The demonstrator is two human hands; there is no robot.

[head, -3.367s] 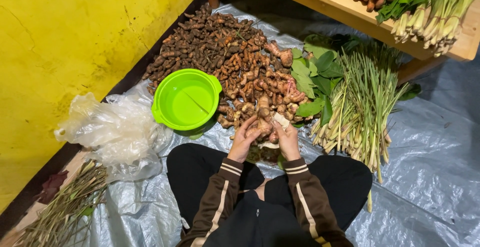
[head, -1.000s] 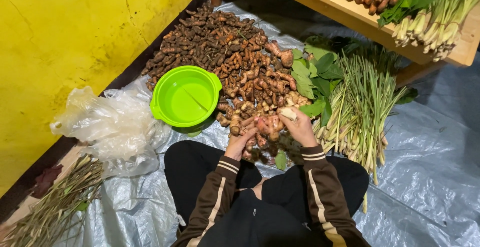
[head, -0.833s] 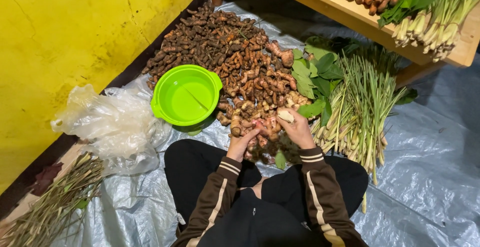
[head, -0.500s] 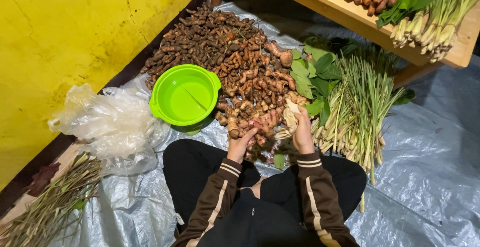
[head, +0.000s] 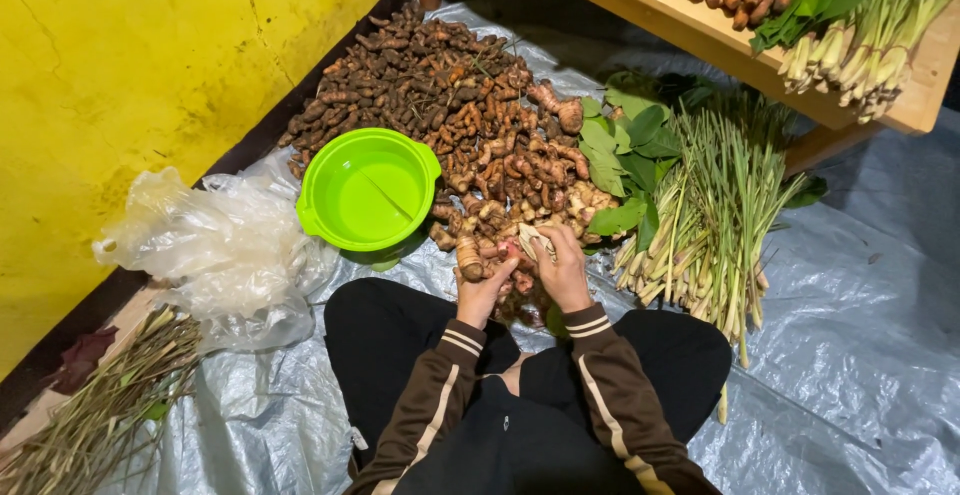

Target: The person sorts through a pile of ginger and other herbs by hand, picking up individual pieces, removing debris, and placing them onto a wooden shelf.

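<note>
Your left hand (head: 483, 290) grips a root (head: 468, 255), your right hand (head: 562, 270) clutches a pale piece (head: 533, 240) at the pile's (head: 470, 125) near edge — tug carelessly and neighbouring roots could roll off.

- We see a knobbly orange-brown ginger-like root (head: 470, 255) upright in the left hand, at the pile's near edge.
- We see a pale, papery strip (head: 535, 240) pinched in the right hand, just beside it.

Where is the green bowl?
In the head view, the green bowl sits left of the root pile, just beyond the left hand, beside the crumpled plastic bags.
</note>
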